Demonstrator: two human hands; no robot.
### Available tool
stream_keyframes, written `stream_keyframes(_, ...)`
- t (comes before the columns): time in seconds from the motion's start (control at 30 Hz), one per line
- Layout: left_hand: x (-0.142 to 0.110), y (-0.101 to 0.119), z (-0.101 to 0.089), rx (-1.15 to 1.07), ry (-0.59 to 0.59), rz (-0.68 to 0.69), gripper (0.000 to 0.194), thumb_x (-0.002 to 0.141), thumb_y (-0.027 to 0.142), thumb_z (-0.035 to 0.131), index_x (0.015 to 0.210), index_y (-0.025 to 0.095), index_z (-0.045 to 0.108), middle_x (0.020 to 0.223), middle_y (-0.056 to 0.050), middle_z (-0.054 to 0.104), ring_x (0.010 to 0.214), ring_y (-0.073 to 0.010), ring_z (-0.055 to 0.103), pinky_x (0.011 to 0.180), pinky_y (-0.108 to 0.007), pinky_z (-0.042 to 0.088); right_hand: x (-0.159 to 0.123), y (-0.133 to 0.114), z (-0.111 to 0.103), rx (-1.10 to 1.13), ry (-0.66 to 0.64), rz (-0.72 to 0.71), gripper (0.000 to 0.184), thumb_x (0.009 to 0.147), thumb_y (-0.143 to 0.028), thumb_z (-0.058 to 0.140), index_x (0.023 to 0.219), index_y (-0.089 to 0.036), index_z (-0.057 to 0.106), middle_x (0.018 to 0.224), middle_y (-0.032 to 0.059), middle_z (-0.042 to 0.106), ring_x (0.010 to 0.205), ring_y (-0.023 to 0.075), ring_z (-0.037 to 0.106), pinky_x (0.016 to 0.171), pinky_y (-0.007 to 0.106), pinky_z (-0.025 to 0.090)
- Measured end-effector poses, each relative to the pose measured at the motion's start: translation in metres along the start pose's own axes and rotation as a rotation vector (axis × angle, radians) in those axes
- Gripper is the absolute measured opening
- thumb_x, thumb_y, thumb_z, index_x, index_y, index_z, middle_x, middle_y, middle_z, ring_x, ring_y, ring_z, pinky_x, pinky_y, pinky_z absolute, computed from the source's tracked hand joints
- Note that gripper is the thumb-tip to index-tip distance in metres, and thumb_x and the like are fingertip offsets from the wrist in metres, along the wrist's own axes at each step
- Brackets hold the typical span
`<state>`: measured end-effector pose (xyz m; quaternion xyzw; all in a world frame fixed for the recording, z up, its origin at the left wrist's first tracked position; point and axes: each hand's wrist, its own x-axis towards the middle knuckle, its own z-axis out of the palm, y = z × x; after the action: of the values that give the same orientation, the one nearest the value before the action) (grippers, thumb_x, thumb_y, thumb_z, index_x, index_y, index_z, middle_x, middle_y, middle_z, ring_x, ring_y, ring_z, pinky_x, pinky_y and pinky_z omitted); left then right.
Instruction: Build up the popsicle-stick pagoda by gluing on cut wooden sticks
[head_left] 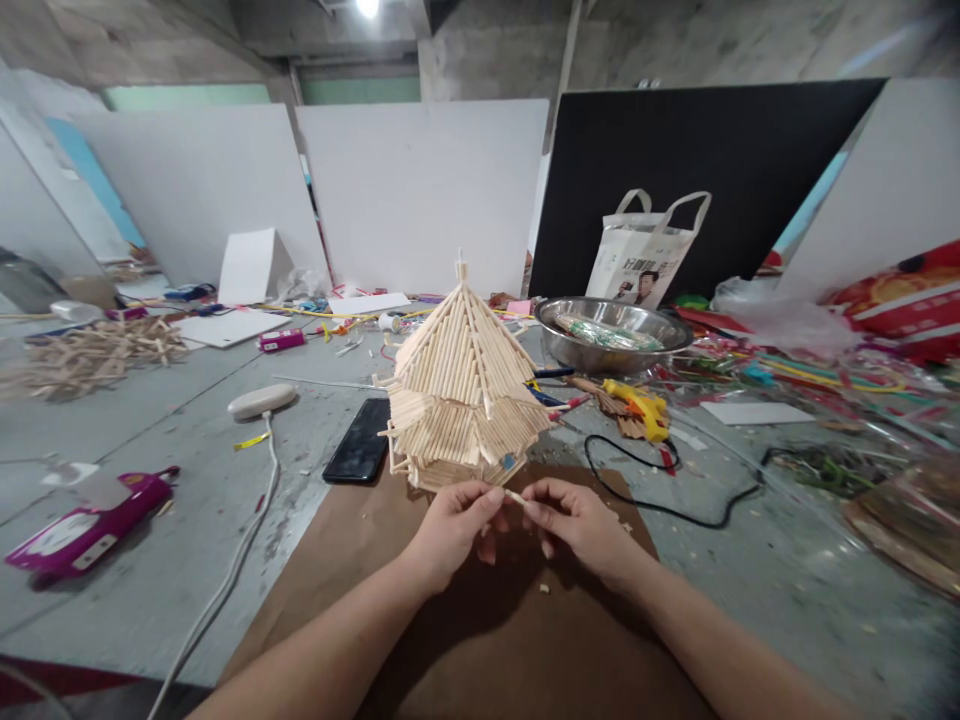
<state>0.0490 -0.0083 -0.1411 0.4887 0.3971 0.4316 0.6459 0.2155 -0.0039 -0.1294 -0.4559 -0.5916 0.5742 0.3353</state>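
Observation:
A model pavilion (469, 385) built of thin wooden sticks, with a pointed roof, stands on a brown sheet (315, 600). In front of its base, my left hand (469, 515) and my right hand (566, 515) face each other, fingertips close together. Between them is a short pale wooden stick (514, 496), pinched at its left end by my left fingers and at its right end by my right fingers. Part of the stick is hidden by the fingertips. A small pale crumb (544, 589) lies on the sheet below my hands.
A black phone (357, 441) lies left of the model, near a white corded device (262, 401). Further left are a purple device (94, 525) and a stick pile (97, 355). Rightward are a yellow glue gun (641, 408), its black cord (697, 517) and a metal bowl (652, 355).

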Motion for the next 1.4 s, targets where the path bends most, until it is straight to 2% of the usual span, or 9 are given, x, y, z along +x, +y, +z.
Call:
stream_keyframes(0.13, -0.001, -0.002, 0.002, 0.088, 0.028, 0.081, 0.041, 0.068, 0.043, 0.059, 0.093, 0.011, 0.053, 0.057, 0.004, 0.05, 0.037, -0.0034, 0.041, 0.035, -0.017, 0.038, 0.0, 0.008, -0.001, 0.157, -0.072, 0.091, 0.032, 0.073, -0.046, 0.054, 0.068, -0.015, 0.05, 0.055, -0.0034, 0.053, 0.033, 0.0036, 0.041, 0.034, 0.018, 0.026)
stream_keyframes(0.43, -0.003, -0.009, 0.002, 0.251, 0.003, 0.208, 0.033, 0.074, 0.036, 0.056, 0.097, 0.012, 0.058, 0.066, -0.001, 0.056, 0.046, -0.0063, 0.048, 0.039, -0.017, 0.041, -0.003, 0.007, -0.002, 0.181, -0.143, 0.063, 0.03, 0.069, -0.044, 0.059, 0.069, -0.015, 0.051, 0.058, -0.0034, 0.054, 0.037, 0.0038, 0.045, 0.037, 0.018, 0.03)
stream_keyframes(0.5, -0.004, -0.011, 0.002, 0.377, 0.04, 0.306, 0.027, 0.076, 0.033, 0.055, 0.095, 0.013, 0.06, 0.067, -0.003, 0.06, 0.052, -0.0088, 0.054, 0.044, -0.018, 0.044, -0.003, 0.009, -0.001, 0.148, -0.163, 0.047, 0.03, 0.069, -0.044, 0.058, 0.071, -0.015, 0.052, 0.059, -0.0033, 0.053, 0.037, 0.0036, 0.044, 0.037, 0.017, 0.03)
stream_keyframes(0.67, -0.008, -0.011, 0.002, 0.754, 0.167, 0.745, 0.016, 0.079, 0.019, 0.051, 0.087, 0.014, 0.063, 0.067, -0.004, 0.062, 0.061, -0.0088, 0.057, 0.058, -0.018, 0.047, -0.006, 0.007, 0.006, 0.105, -0.166, 0.027, 0.034, 0.071, -0.048, 0.054, 0.076, -0.014, 0.054, 0.063, -0.002, 0.053, 0.038, 0.0037, 0.045, 0.036, 0.018, 0.03)
stream_keyframes(0.87, -0.011, -0.01, 0.005, 1.064, 0.21, 1.011, 0.016, 0.079, 0.015, 0.05, 0.086, 0.016, 0.064, 0.063, -0.002, 0.061, 0.054, -0.0067, 0.055, 0.052, -0.015, 0.043, -0.007, 0.005, 0.008, 0.085, 0.025, -0.014, 0.038, 0.07, -0.047, 0.055, 0.092, -0.015, 0.053, 0.057, -0.0052, 0.049, 0.041, 0.0055, 0.045, 0.041, 0.019, 0.035)
stream_keyframes(1.0, -0.013, -0.011, 0.005, 1.2, 0.167, 0.952, 0.017, 0.081, 0.017, 0.047, 0.082, 0.017, 0.064, 0.065, -0.002, 0.063, 0.055, -0.008, 0.057, 0.054, -0.017, 0.043, -0.008, 0.005, 0.007, 0.032, 0.086, -0.081, 0.029, 0.068, -0.043, 0.059, 0.076, -0.015, 0.058, 0.057, -0.0039, 0.051, 0.044, 0.0056, 0.043, 0.044, 0.02, 0.036)
stream_keyframes(1.17, -0.015, -0.013, 0.006, 1.207, 0.142, 0.841, 0.019, 0.082, 0.019, 0.044, 0.085, 0.019, 0.063, 0.072, -0.003, 0.065, 0.063, -0.0098, 0.059, 0.06, -0.018, 0.043, -0.008, 0.003, 0.008, 0.122, 0.085, -0.036, 0.028, 0.065, -0.042, 0.062, 0.072, -0.015, 0.061, 0.055, -0.002, 0.056, 0.047, 0.008, 0.048, 0.049, 0.022, 0.039)
stream_keyframes(1.27, -0.015, -0.012, 0.008, 1.066, 0.118, 0.777, 0.016, 0.081, 0.02, 0.046, 0.086, 0.018, 0.061, 0.077, -0.005, 0.064, 0.069, -0.011, 0.059, 0.064, -0.019, 0.044, -0.007, 0.005, 0.007, 0.239, 0.091, -0.013, 0.029, 0.062, -0.04, 0.066, 0.074, -0.014, 0.062, 0.059, -0.0011, 0.059, 0.051, 0.0086, 0.051, 0.052, 0.023, 0.041)
stream_keyframes(1.4, -0.01, -0.014, 0.01, 0.77, 0.192, 0.557, 0.019, 0.08, 0.025, 0.048, 0.093, 0.016, 0.057, 0.082, -0.006, 0.062, 0.071, -0.0127, 0.058, 0.064, -0.022, 0.046, -0.004, 0.006, 0.001, 0.395, 0.119, 0.021, 0.028, 0.059, -0.037, 0.069, 0.075, -0.014, 0.063, 0.063, 0.0, 0.061, 0.054, 0.0089, 0.054, 0.056, 0.023, 0.044)
